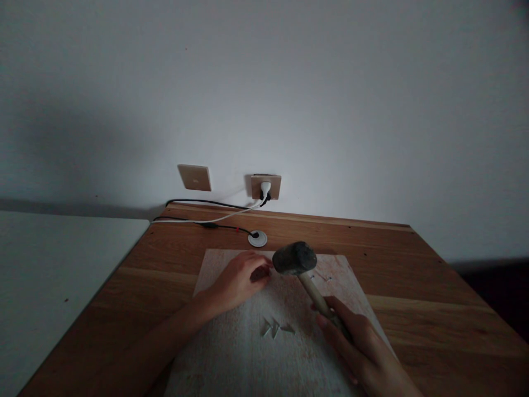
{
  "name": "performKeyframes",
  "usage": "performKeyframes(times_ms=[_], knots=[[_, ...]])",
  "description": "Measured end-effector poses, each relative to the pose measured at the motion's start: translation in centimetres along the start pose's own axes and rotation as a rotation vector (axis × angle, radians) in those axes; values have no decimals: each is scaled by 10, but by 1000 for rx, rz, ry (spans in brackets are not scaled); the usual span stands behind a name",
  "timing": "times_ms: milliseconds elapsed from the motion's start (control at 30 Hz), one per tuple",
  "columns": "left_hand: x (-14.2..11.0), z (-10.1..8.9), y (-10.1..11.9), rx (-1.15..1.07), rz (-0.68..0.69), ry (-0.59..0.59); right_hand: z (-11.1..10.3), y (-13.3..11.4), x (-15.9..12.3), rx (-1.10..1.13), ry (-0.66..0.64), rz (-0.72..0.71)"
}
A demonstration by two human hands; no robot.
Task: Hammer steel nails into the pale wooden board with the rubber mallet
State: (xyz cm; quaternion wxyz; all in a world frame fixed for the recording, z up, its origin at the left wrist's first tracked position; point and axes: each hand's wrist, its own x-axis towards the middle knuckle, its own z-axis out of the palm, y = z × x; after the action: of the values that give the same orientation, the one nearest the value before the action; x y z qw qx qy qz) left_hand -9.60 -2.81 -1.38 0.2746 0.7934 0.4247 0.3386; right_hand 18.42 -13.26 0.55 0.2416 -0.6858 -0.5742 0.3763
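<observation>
My right hand [351,336] is wrapped round the wooden handle of a mallet with a dark, blunt head [294,259]. The head hangs over the far part of a pale, worn board [231,353]. Just left of it, my left hand [243,273] is closed in a pinch above the board. Whatever its fingertips hold, if anything, is too small or hidden to make out. Several small, pale, pointed pieces [276,328] lie on the board between my hands. Behind the mallet are a few thin nail-like pieces [328,278], partly covered by the head.
Under the board is a wooden tabletop [430,314]. A round cable grommet [257,238] sits beyond the board, with black and white cables [215,220] running left. A white plug [265,188] is in the wall socket. To the left stands a white surface [61,275].
</observation>
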Motion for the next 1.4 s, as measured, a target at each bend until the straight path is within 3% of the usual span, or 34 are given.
performKeyframes(times_ms=[200, 500, 900, 1400], knots=[[0, 2, -1, -78, -47, 28, 1, 2, 1, -33, -27, 27], [-1, 3, -3, -39, -97, 31, 5, 9, 0, -81, -4, -96], [-1, 3, -4, -43, -118, 3, 2, 2, 2, -167, -105, -100], [-1, 2, -4, -31, -132, 4, -1, -7, 2, -164, -139, -155]])
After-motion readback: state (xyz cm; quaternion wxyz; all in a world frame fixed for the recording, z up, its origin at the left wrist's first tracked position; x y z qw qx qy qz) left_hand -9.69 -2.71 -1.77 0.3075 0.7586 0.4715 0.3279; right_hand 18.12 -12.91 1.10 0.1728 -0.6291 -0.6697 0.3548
